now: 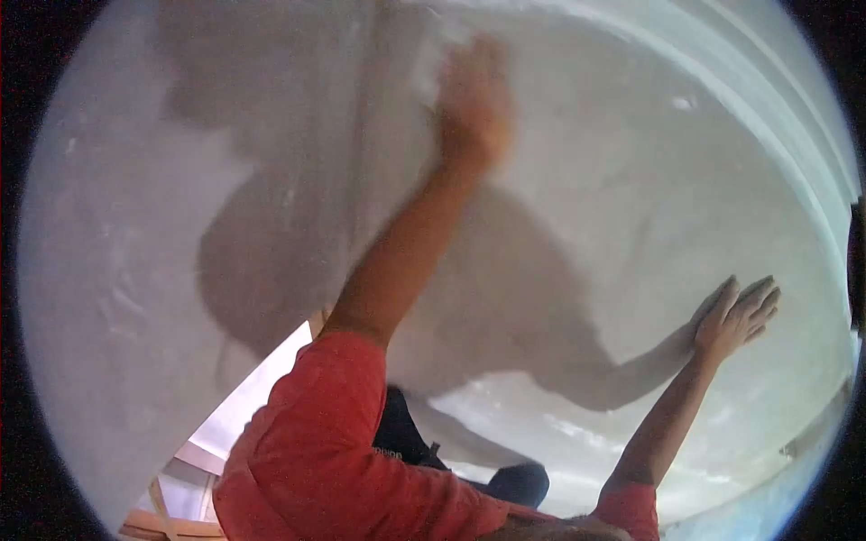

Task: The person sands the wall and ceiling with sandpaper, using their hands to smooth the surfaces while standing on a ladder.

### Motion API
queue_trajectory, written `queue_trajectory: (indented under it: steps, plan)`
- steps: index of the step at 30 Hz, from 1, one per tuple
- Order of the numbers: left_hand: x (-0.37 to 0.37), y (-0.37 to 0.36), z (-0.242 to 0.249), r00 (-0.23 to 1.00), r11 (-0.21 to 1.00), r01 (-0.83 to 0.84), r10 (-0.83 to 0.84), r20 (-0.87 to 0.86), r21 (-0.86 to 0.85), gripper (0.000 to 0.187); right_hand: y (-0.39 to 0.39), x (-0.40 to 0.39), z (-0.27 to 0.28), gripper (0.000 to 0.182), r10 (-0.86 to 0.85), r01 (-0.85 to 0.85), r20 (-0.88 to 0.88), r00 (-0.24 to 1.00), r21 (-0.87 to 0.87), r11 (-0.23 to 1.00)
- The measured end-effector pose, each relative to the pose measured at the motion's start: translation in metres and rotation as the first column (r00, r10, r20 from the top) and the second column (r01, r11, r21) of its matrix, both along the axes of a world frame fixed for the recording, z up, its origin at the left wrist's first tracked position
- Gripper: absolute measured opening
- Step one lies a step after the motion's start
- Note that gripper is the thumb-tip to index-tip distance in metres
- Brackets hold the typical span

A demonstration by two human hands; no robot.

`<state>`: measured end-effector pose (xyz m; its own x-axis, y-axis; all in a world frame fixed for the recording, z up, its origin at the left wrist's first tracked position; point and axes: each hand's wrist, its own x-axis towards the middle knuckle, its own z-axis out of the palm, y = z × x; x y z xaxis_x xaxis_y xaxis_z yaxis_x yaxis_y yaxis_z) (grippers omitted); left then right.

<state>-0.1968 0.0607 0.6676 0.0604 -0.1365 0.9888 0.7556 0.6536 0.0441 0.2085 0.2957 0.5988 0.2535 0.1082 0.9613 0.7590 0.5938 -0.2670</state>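
My left hand point(475, 95) is at the upper middle, blurred, its fingers stretched out against a smooth grey-white curved surface point(586, 135). It appears to hold nothing. At the right, my right hand point(738, 317) lies flat on the same surface with its fingers spread and nothing in them. The skin of its fingers looks greyish. Both forearms come out of red sleeves at the bottom. Shadows of my head and arms fall across the surface.
A raised rounded rim point(749, 99) curves along the top right. Wooden pieces point(171, 523) and a bright gap point(257, 397) show at the lower left. Dark cloth with lettering point(397, 437) is at the bottom centre. Something dark point(857, 266) stands at the right edge.
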Motion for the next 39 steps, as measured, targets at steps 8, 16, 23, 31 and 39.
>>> queue_trajectory:
  steps: [8,16,23,31,39]
  plan:
    - [-0.068,-0.08,-0.026,0.977,0.975,0.212,-0.212,0.003,-0.067,0.056,-0.016,-0.008,0.0,0.071,-0.02,0.017,0.102,0.995,0.023,1.0]
    - [-0.034,-0.076,-0.247,0.883,0.918,0.335,-0.227,0.41,-0.213,0.054,-0.025,-0.015,-0.016,0.07,0.015,-0.022,0.076,0.997,0.095,0.995]
    - [-0.077,-0.105,-0.064,0.932,0.918,0.359,-0.363,0.007,-0.167,0.058,-0.029,-0.018,-0.015,0.071,0.054,-0.076,0.134,0.989,0.163,0.984]
    - [-0.05,-0.084,-0.339,0.895,0.929,0.36,-0.317,0.315,-0.089,0.056,-0.025,-0.021,-0.015,0.068,0.071,-0.102,0.134,0.988,0.241,0.965]
    - [-0.054,-0.108,-0.091,0.919,0.946,0.287,-0.228,0.323,-0.149,0.054,-0.027,-0.018,-0.016,0.067,0.078,-0.114,0.158,0.984,0.229,0.967]
